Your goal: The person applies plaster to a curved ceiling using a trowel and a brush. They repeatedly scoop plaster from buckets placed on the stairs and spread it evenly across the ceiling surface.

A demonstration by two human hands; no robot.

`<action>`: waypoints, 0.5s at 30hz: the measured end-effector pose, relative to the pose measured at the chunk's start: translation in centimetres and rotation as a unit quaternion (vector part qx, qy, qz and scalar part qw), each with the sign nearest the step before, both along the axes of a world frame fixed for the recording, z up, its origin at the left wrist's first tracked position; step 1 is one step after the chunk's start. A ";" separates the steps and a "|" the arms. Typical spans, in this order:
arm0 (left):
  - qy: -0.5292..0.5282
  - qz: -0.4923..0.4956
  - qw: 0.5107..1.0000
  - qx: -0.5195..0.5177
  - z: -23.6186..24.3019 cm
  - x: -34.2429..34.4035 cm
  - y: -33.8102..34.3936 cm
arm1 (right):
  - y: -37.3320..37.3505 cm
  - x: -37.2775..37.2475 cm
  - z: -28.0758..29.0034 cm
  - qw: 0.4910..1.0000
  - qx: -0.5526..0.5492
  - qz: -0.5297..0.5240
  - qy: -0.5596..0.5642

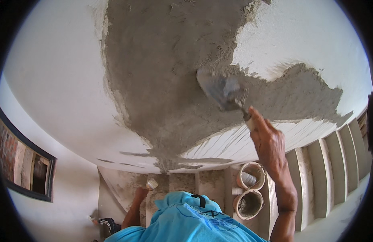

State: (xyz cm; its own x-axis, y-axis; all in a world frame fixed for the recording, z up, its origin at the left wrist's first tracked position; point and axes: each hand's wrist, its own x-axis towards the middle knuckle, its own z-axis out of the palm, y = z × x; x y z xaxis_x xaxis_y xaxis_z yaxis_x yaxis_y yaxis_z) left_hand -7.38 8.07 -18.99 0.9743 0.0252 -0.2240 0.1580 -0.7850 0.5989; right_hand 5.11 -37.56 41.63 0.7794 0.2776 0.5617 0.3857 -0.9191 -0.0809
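Note:
My right hand (270,147) is closed round the handle of a pointed trowel (218,88). Its blade lies against the wall over a broad patch of wet grey mortar (158,72), slightly blurred by motion. Low on the left, my left hand (141,194) grips a small pale object like a brush (152,184), held apart from the mortar. Ragged edges of the grey patch meet the white painted wall (61,84) on both sides, and thin grey streaks mark its lower part.
Two buckets (251,205) stand on the stairs (315,177), which rise to the right; one holds grey mortar, the other a pale ribbed object. A dark-framed window opening (53,177) is at left. Something dark with white stripes (109,226) lies at lower left.

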 end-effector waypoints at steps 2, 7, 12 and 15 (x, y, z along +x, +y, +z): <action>0.031 0.003 0.999 -0.030 -0.4 -0.1 -0.3 | -0.2 -1.1 -0.5 0.998 -0.004 0.008 0.057; 0.090 0.083 0.987 -0.103 1.6 0.0 -0.5 | 0.3 -0.5 1.7 0.998 0.053 0.043 -0.013; 0.053 0.079 0.987 -0.128 4.5 0.6 -0.6 | 1.4 1.5 3.0 0.998 0.048 0.011 -0.049; 0.085 0.094 0.985 -0.120 5.7 0.7 -1.6 | 0.5 0.2 0.4 1.000 0.019 0.012 -0.021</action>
